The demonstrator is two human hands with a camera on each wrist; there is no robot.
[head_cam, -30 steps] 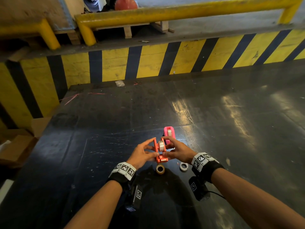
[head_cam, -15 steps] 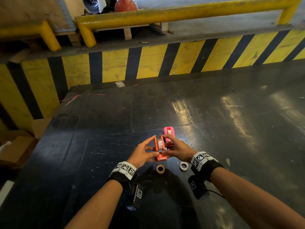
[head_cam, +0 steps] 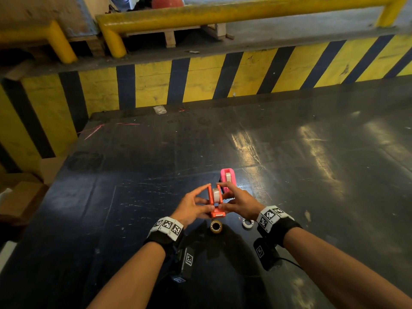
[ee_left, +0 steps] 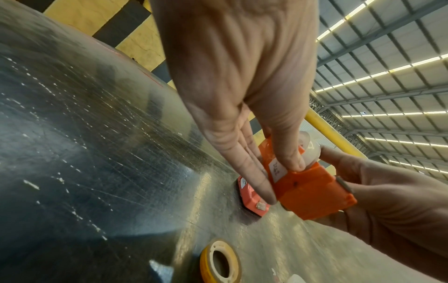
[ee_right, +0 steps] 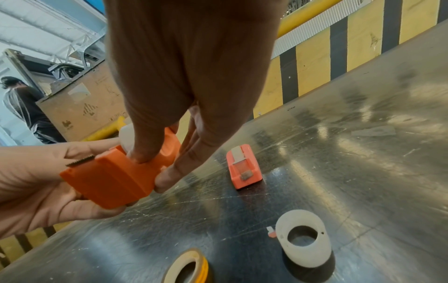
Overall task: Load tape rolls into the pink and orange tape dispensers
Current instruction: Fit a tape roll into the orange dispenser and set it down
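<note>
Both hands hold the orange tape dispenser [head_cam: 215,202] just above the black table, with a clear tape roll [head_cam: 215,194] seated in it. My left hand [head_cam: 198,202] pinches its left side between thumb and straight fingers [ee_left: 244,162]. On the other side, my right hand [head_cam: 231,197] grips it, thumb [ee_right: 143,151] on top by the roll. The serrated cutter [ee_right: 80,161] points toward me. The pink tape dispenser [head_cam: 227,180] stands on the table just behind, with tape in it [ee_right: 238,155]. A yellow tape roll [head_cam: 216,226] and a white roll [head_cam: 247,223] lie below the hands.
The dark scratched table [head_cam: 289,175] runs out to the right and far side. A yellow-and-black striped barrier [head_cam: 200,81] bounds the back and left. Cardboard boxes [head_cam: 20,197] sit off the left edge. A person [ee_right: 24,109] stands far off.
The fingers shift slightly on the orange dispenser. It stays held between both hands in about the same spot.
</note>
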